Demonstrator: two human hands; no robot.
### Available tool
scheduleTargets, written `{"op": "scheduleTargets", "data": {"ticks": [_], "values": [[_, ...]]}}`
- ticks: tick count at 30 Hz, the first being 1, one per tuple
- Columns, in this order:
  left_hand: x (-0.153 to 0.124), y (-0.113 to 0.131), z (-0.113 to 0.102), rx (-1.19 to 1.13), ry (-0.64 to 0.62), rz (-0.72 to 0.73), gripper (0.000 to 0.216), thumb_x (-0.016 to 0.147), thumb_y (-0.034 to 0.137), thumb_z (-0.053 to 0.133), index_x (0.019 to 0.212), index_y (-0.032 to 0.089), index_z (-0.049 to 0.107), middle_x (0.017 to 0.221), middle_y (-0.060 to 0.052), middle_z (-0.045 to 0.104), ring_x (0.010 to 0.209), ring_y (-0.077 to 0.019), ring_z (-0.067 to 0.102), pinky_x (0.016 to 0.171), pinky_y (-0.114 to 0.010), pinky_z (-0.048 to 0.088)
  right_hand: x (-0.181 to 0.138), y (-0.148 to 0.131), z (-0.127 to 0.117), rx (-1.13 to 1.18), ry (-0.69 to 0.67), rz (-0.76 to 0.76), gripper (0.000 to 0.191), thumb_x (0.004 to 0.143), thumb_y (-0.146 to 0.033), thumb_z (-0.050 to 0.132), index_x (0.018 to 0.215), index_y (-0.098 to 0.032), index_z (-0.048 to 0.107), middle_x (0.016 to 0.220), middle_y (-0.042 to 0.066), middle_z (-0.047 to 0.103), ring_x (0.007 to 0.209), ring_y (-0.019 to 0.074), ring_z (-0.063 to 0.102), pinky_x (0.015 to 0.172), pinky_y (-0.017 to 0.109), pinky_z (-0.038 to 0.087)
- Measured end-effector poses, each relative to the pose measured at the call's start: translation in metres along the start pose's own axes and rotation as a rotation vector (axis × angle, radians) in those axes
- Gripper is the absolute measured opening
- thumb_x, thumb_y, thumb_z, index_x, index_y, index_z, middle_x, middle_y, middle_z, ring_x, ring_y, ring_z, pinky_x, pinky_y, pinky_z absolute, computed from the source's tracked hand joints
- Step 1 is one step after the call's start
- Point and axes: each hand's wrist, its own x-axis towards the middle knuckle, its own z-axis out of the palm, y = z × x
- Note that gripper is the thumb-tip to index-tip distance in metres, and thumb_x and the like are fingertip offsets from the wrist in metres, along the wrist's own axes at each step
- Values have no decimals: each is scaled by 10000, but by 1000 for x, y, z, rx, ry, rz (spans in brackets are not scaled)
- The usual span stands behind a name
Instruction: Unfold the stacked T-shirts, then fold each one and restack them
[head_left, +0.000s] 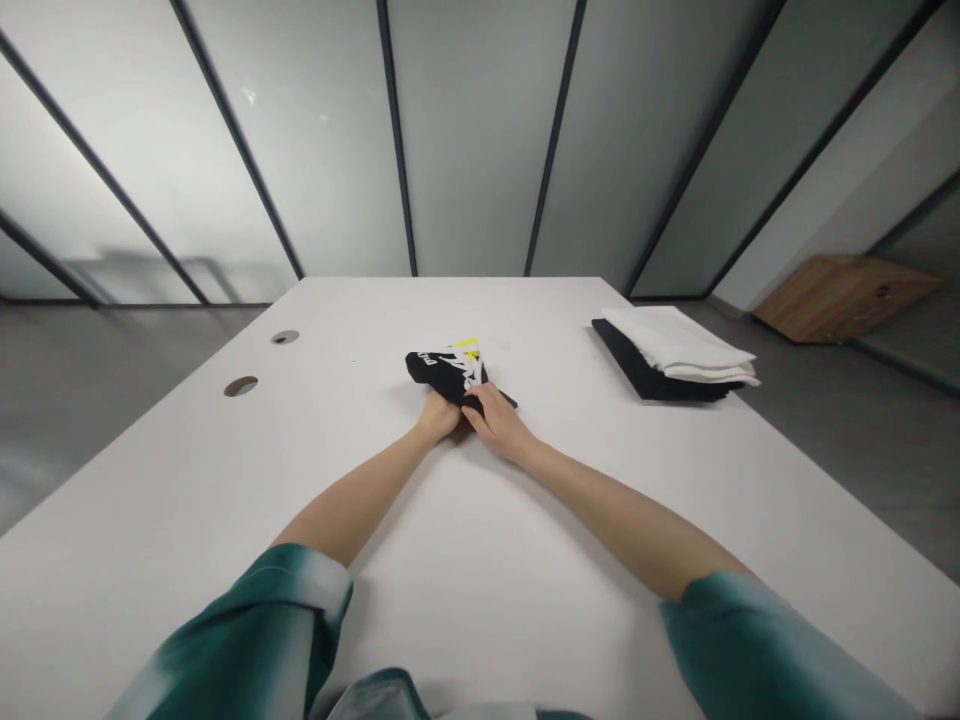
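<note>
A black printed T-shirt (442, 378), folded into a small bundle with white and yellow print, is held just above the middle of the white table. My left hand (439, 415) reaches under its near side, and the cloth hides the fingers. From the right, my right hand (496, 418) grips the near right edge, thumb and fingers closed on the fabric. A dark corner of the shirt sticks out past the right fingers. Both hands are close together, almost touching.
On the right side of the white table (480, 560) lies a stack of folded cloth: white fabric (679, 342) over black fabric (637, 370). Two round holes (241, 386) pierce the tabletop at left. Frosted panels (480, 140) stand behind the table, and a wooden cabinet (832, 300) stands at far right.
</note>
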Motion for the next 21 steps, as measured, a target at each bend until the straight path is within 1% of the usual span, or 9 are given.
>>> {"op": "scheduleTargets", "data": {"ticks": [4,7,8,10,12,13,15,18,21], "values": [[2,20,-1,-597,-23,-347,560,837,616,455,1061,153,676,1061,-129,740,1029,-308,677,989,-485,508,-6,1,-1,32,-86,-77,345,944,-387,513,1211,-193,612,1196,137,619,1127,268,558,991,458,442],[-1,34,-8,-909,-117,-484,813,818,801,286,1134,158,671,1103,-130,734,1039,-313,685,999,-484,509,-6,3,-4,52,-110,-85,321,957,-385,480,1169,-224,661,1160,106,671,1103,259,584,998,458,422],[-2,38,-11,-986,-133,-495,841,807,824,287,1166,162,663,1124,-125,731,1056,-314,682,1011,-483,501,-5,6,-5,68,-48,-47,311,962,-373,459,1134,-226,672,1108,97,690,1062,251,601,988,452,428],[-4,45,-16,-1088,-153,-532,780,816,784,390,1217,166,644,1138,-113,732,1076,-312,680,1035,-483,484,-3,13,-7,93,183,73,303,937,-381,481,1110,-210,663,1088,109,689,1045,256,602,985,449,432],[-5,50,-18,-1108,-175,-612,647,837,655,517,1241,164,634,1127,-105,739,1066,-306,689,1048,-478,475,-1,20,-9,130,413,216,412,869,-439,572,1191,-184,611,1216,149,638,1139,286,560,1003,463,426],[-6,52,-17,-1098,-191,-648,597,845,594,549,1249,161,631,1126,-104,740,1061,-303,692,1053,-473,472,0,24,-9,175,457,281,503,834,-472,609,1240,-177,578,1280,164,605,1174,298,542,1001,469,430],[-6,56,-14,-1066,-223,-681,565,867,558,546,1257,157,629,1141,-107,737,1064,-300,692,1058,-467,468,0,27,-10,318,354,367,580,802,-520,632,1266,-181,561,1306,160,603,1158,305,564,964,459,461],[-5,57,-8,-998,-213,-639,642,890,666,444,1260,175,629,1173,-109,725,1099,-296,676,1056,-463,467,0,25,-12,433,84,389,426,841,-530,574,1095,-197,656,1101,102,712,992,285,645,872,409,497],[-3,49,-5,-815,-72,-585,687,876,738,393,1181,183,661,1144,-115,732,1111,-290,665,1029,-442,479,0,22,-18,280,74,368,348,879,-505,496,823,-208,668,840,64,718,803,251,645,755,356,486]]}}
